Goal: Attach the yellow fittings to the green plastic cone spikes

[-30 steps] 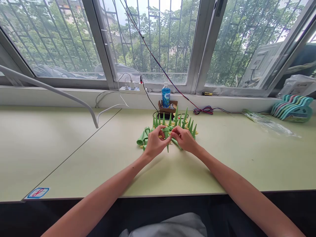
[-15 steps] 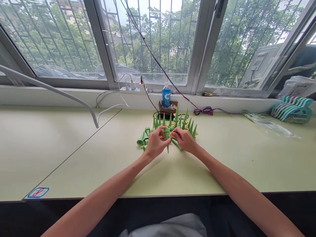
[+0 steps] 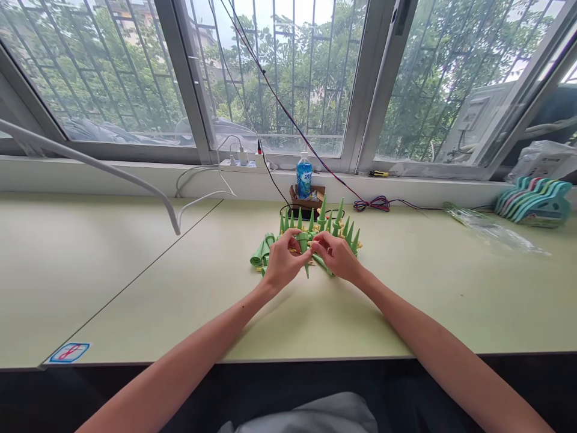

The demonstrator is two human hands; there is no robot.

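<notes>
My left hand (image 3: pixel 285 261) is closed round a green pointed plastic piece (image 3: pixel 304 242), held with its tip down. Beside it my right hand (image 3: pixel 337 255) pinches a small pale-yellow part (image 3: pixel 312 243) against the side of the green piece; its exact kind is too small to make out. Just behind both hands stand several upright green plastic spikes (image 3: pixel 336 225) with small yellow bits around them. To the left of my left hand lie loose green tapered pieces (image 3: pixel 256 257). My fingers partly cover the pile.
Past the spikes, a blue bottle (image 3: pixel 304 177) stands in a small brown box (image 3: pixel 319 193). Bundled cables (image 3: pixel 372 203) lie right of it. A plastic bag (image 3: pixel 491 227) and teal plastic items (image 3: pixel 534 201) are at the far right. A white curved tube (image 3: pixel 135 177) crosses the left side.
My right fingers have shifted slightly, and more of the pale-yellow part shows against the green piece. The left hand stays nearly in place, still holding the green piece tip down.
</notes>
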